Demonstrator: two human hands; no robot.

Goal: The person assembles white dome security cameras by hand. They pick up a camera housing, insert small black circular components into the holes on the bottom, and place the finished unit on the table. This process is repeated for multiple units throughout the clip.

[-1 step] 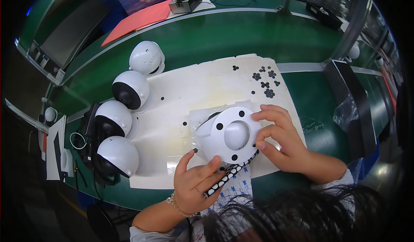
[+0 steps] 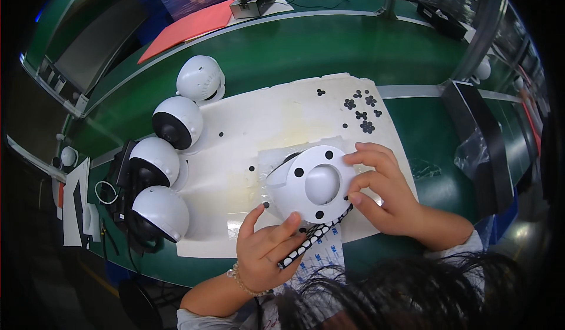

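A white dome camera (image 2: 284, 193) lies base up on a clear plastic bag (image 2: 268, 159), its ring-shaped base facing me. Black round pads (image 2: 329, 155) are spaced around that ring. My right hand (image 2: 385, 196) is at the ring's right side, thumb and a bent finger closed at another black pad (image 2: 346, 198), index fingertip on the rim. My left hand (image 2: 265, 250) grips a black sheet with white round holes (image 2: 312, 238), tilted below the camera. Its forefinger is raised beside a loose black pad (image 2: 266, 205); another fingertip touches the base's lower edge.
Several white dome cameras (image 2: 162, 211) stand in a row along the left of the cream board (image 2: 218, 183). Small black discs (image 2: 367, 127) lie in clusters at its far right. A dark tray (image 2: 471, 124) stands at right, cables and black parts (image 2: 125, 177) at left.
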